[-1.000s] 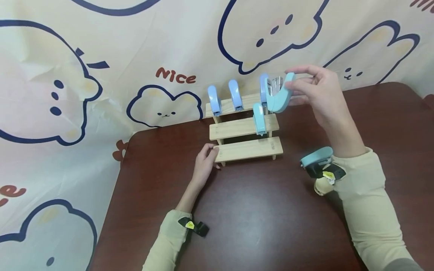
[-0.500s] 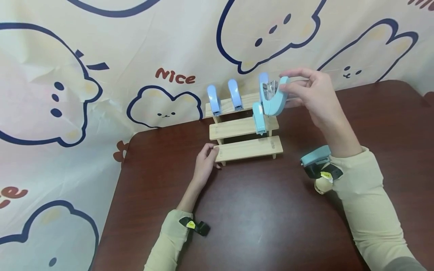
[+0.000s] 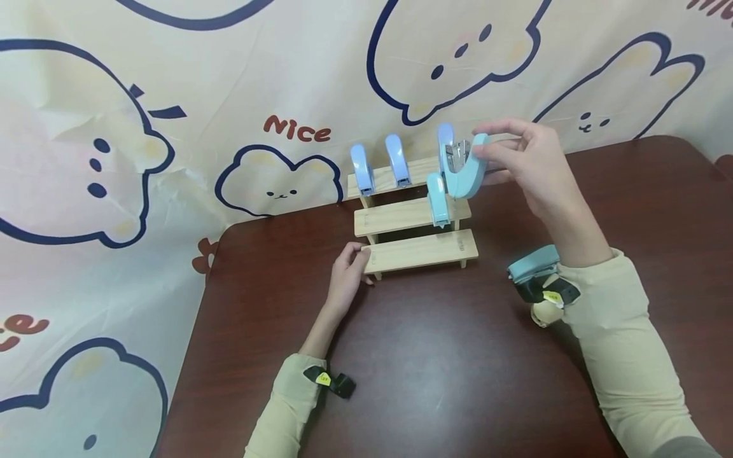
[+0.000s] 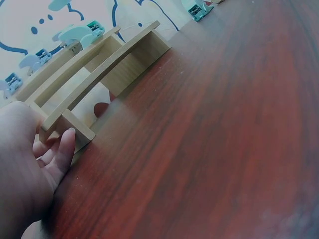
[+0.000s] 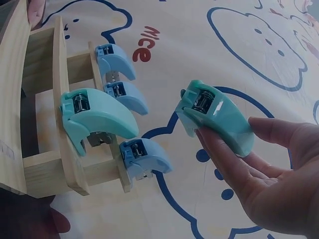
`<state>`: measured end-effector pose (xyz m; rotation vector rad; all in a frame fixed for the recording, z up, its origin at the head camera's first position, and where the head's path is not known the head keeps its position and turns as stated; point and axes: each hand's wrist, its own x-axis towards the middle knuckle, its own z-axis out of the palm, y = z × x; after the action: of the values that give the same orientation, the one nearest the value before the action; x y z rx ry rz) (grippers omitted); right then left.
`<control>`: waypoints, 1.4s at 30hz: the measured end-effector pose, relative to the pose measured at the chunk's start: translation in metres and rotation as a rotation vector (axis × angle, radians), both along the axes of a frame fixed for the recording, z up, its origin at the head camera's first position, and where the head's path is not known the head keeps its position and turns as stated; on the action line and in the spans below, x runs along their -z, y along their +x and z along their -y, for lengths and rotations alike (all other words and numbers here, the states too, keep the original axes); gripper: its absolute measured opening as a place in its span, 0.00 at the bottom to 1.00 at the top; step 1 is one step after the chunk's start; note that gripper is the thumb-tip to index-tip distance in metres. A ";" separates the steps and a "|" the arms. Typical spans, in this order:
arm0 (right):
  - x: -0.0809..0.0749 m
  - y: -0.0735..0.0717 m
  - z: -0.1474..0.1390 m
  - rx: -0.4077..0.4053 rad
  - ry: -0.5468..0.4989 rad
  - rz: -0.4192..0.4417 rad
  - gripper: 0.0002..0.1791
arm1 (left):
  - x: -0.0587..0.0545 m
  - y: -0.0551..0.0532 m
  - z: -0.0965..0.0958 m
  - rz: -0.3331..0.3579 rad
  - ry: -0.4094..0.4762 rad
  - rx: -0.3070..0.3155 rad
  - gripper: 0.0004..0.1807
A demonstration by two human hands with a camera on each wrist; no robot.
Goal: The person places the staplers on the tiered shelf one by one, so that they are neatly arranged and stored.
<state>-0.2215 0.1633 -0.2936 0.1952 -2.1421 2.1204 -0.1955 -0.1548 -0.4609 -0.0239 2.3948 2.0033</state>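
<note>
My left hand (image 3: 345, 280) grips the left end of the lowest tier of a three-tier wooden rack (image 3: 420, 252); in the left wrist view its thumb (image 4: 64, 149) lies by the rack's leg. With thumb and fingers my right hand (image 3: 529, 159) pinches a teal stapler (image 3: 471, 180), held up at the rack's right end. The right wrist view shows this stapler (image 5: 224, 117) apart from the others. One teal stapler (image 3: 438, 200) stands on the middle tier. Along the top tier are blue staplers (image 3: 362, 170), the rightmost partly hidden behind the held stapler.
Near my right wrist, another teal stapler (image 3: 534, 264) lies on the brown table (image 3: 401, 369), beside a small beige object (image 3: 546, 313) partly hidden by the wrist camera. A cloth with cartoon figures (image 3: 286, 76) hangs behind the rack.
My right hand has carried the teal stapler slightly left and down toward the rack, then nearly stopped in the last half second. The left hand stays on the rack.
</note>
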 end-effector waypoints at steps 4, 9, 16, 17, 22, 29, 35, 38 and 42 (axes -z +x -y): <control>0.002 0.000 0.001 0.004 0.016 0.002 0.17 | 0.001 0.001 0.001 0.000 -0.005 -0.007 0.13; 0.004 0.000 0.001 0.003 0.021 0.009 0.15 | 0.001 0.001 0.001 -0.009 -0.015 -0.007 0.12; 0.009 -0.001 0.003 -0.006 0.048 0.038 0.16 | -0.001 -0.001 -0.001 -0.017 -0.019 -0.006 0.12; 0.009 -0.001 0.004 -0.005 0.054 0.042 0.16 | -0.001 -0.001 -0.001 -0.018 -0.017 -0.005 0.12; 0.012 -0.001 0.006 -0.003 0.021 0.046 0.16 | -0.002 -0.002 -0.001 -0.029 -0.019 -0.008 0.13; 0.014 -0.002 0.011 0.009 0.054 0.044 0.19 | -0.001 -0.001 0.000 -0.016 -0.016 -0.013 0.13; 0.016 -0.004 0.013 0.003 0.086 0.046 0.21 | -0.002 0.000 0.000 -0.014 -0.017 -0.011 0.12; 0.016 -0.005 0.013 0.000 0.090 0.058 0.22 | -0.002 0.000 0.001 -0.012 -0.014 -0.008 0.12; 0.016 -0.006 0.013 -0.012 0.094 0.089 0.23 | -0.002 0.001 0.000 -0.008 -0.015 -0.001 0.13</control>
<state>-0.2273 0.1504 -0.3096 0.1246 -2.2987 2.0741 -0.1946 -0.1548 -0.4585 -0.0165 2.4148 1.9899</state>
